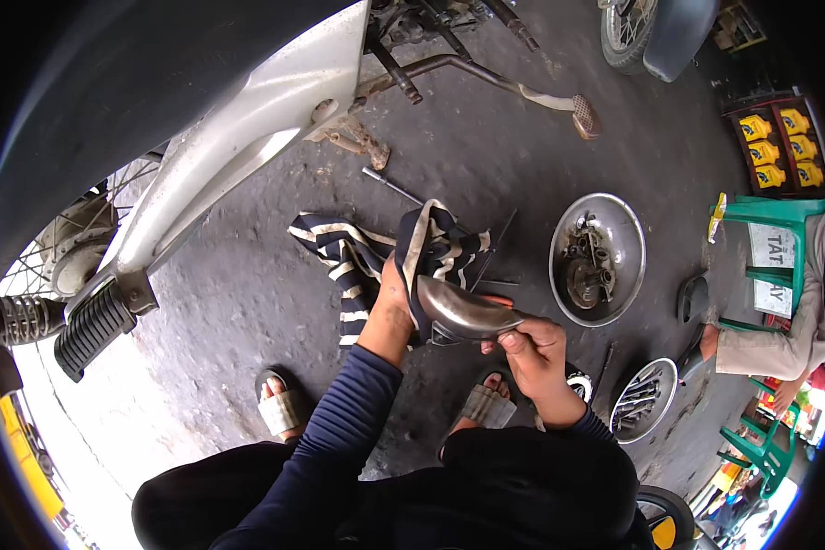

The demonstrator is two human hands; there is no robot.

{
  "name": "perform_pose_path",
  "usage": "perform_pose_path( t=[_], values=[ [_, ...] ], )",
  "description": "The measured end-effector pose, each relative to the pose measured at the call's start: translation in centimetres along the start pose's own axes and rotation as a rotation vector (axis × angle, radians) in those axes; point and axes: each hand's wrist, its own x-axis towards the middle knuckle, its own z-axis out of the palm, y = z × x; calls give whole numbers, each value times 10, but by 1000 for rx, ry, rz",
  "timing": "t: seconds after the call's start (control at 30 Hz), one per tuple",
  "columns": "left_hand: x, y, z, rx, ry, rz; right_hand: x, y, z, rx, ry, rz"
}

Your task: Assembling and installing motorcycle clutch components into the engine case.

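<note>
Between my hands is a smooth, curved, silver-grey metal piece [463, 310], shaped like a shallow shell; I cannot tell its exact kind. My right hand [533, 356] pinches its right end between thumb and fingers. A dark blue and white striped cloth [419, 240] is bunched in my left hand [393, 298] and pressed around the left end of the piece. The cloth hides most of my left fingers. Part of the cloth hangs down to the left, over the dark ground. Just behind the metal piece, something with an orange part [499, 300] lies partly hidden.
A motorcycle with a white frame cover [275, 101], footrest [101, 325] and pedal [586, 117] fills the upper left. Metal bowls hold greasy parts [588, 280] and tools [640, 401]. A long tool [390, 186] lies beyond the cloth. At right, a person's sleeve [763, 353] shows beside green chairs [763, 449].
</note>
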Motion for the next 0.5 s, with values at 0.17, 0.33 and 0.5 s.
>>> perform_pose_path(
  t=[0.17, 0.33, 0.5],
  values=[
    [-41, -11, 33, 90, -126, 113, 11, 20, -17, 37, 343, -30],
    [-27, -15, 36, 22, -159, 180, 4, 17, -1, 112, 211, 178],
    [-11, 32, -39, 609, -197, -24, 2, 3, -33, 520, -52, 343]
  ],
)
